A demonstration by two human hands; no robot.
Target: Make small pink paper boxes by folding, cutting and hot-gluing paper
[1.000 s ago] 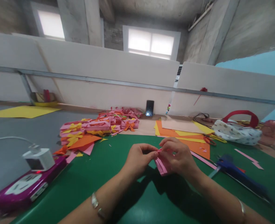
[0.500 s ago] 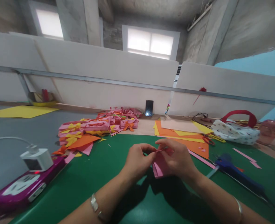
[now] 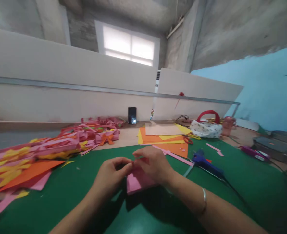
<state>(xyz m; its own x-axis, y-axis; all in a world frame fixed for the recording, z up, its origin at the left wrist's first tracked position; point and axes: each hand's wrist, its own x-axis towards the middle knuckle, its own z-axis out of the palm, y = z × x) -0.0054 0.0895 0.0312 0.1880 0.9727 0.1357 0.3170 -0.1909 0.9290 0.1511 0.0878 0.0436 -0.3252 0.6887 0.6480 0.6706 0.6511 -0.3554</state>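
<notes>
A folded pink paper piece (image 3: 138, 180), box-like in shape, is held between both hands just above the green mat (image 3: 85, 185). My left hand (image 3: 113, 174) pinches its upper left corner between thumb and forefinger. From the other side, my right hand (image 3: 154, 164) wraps over the top and right of the paper, its fingertips close to the left ones. The right palm hides much of the piece. To the right lies a blue glue gun (image 3: 208, 165) with a clear stick in its back end.
Pink, orange and yellow paper pieces (image 3: 68, 143) are heaped at left. Coloured sheets (image 3: 175, 149), scissors (image 3: 194, 136) and a white basket with a red handle (image 3: 205, 129) lie at the back right. A phone (image 3: 132, 115) leans on the partition. Pink strips (image 3: 214, 148) lie on the mat.
The view has swung to the right, so the purple power strip at left has left the picture and more shows at right. Both hands still hold the pink paper, which appears turned slightly.
</notes>
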